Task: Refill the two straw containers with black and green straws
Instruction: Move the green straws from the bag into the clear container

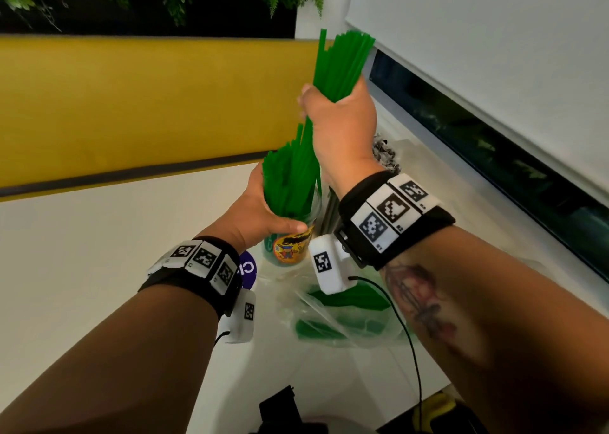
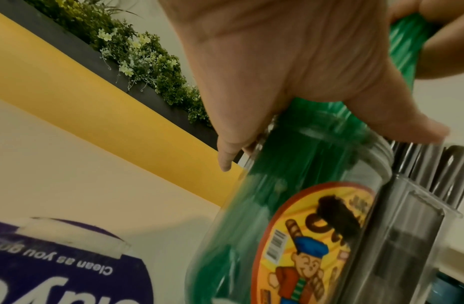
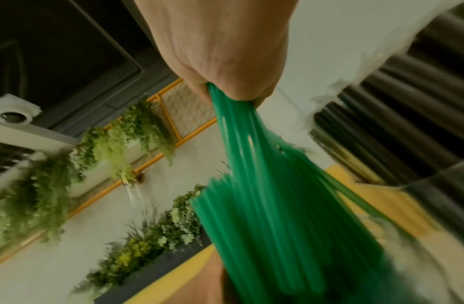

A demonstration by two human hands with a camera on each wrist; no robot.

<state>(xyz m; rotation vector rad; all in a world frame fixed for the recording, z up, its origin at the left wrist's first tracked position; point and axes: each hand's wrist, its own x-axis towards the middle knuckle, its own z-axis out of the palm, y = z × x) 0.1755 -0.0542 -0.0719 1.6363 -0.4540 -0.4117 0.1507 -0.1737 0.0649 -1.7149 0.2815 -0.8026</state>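
A clear jar (image 1: 290,247) with a cartoon label stands on the white counter, packed with green straws (image 1: 286,183). My left hand (image 1: 263,209) wraps round those straws just above the jar's mouth, thumb across the rim (image 2: 407,123). My right hand (image 1: 342,114) is raised above the jar and grips a second bundle of green straws (image 1: 339,61), whose lower ends reach down among the straws in the jar (image 3: 277,195). Right beside the jar stands a clear container (image 2: 420,216) of black straws (image 2: 433,164), mostly hidden behind my right wrist in the head view.
A clear plastic bag (image 1: 342,308) with more green straws lies on the counter in front of the jar. A purple round sticker (image 1: 247,267) is left of the jar. A yellow wall panel (image 1: 148,104) runs behind, and a window ledge (image 1: 494,157) is at the right.
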